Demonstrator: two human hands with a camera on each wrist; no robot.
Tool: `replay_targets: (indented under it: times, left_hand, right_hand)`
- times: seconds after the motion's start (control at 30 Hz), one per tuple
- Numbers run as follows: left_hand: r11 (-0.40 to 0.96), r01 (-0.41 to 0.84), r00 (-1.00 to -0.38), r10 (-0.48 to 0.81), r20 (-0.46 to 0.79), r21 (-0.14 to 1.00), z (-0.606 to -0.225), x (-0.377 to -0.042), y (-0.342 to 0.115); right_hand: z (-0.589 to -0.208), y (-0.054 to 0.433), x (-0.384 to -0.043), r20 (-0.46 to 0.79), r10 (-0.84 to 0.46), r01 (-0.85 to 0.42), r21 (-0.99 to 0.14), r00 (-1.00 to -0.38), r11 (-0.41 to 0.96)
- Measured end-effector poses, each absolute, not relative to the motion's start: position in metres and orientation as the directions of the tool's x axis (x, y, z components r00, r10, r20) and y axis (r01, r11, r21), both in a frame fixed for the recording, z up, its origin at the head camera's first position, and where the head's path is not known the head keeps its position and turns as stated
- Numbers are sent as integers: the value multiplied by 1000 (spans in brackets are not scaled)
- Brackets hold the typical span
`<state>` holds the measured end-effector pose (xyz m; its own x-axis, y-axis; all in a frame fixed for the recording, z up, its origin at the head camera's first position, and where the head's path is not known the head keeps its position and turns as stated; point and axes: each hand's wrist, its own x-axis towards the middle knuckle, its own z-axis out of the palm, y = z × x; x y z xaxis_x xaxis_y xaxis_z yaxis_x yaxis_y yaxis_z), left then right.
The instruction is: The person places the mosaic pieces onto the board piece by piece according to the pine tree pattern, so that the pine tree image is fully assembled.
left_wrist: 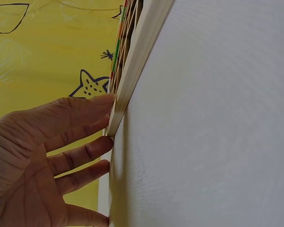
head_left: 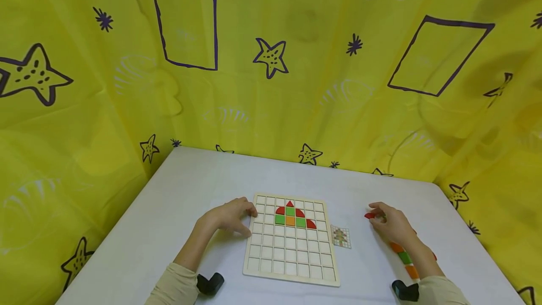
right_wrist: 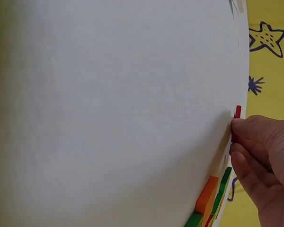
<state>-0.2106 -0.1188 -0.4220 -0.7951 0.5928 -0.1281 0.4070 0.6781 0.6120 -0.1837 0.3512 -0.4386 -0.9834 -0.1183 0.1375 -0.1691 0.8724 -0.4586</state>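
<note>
A light wooden grid board [head_left: 285, 266] lies flat on the white table. Several red, green and orange pieces sit in its upper cells, with a red triangle [head_left: 290, 204] topmost and a red quarter-round [head_left: 311, 224] at the right. My left hand [head_left: 228, 215] touches the board's left edge with spread fingers; the left wrist view shows thumb and fingertips at the wooden rim [left_wrist: 132, 71]. To the right of the board, my right hand [head_left: 391, 222] pinches a small red piece [right_wrist: 237, 112] between thumb and fingers, low over the table. Its full shape is partly hidden.
A small printed pattern card [head_left: 340, 236] lies against the board's right side. Loose orange and green pieces [head_left: 405, 258] lie in a row beneath my right forearm, partly covered by it. A yellow patterned curtain [head_left: 271, 121] rises behind the table [head_left: 211, 168].
</note>
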Motion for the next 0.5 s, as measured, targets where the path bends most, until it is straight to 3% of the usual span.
replay_targets:
  times: [0.5]
  left_hand:
    - [685,396,-800,585,-137,611,-424,-211,-119]
  right_hand:
    - [-438,348,-180,120,-86,-133,-469,-989,873]
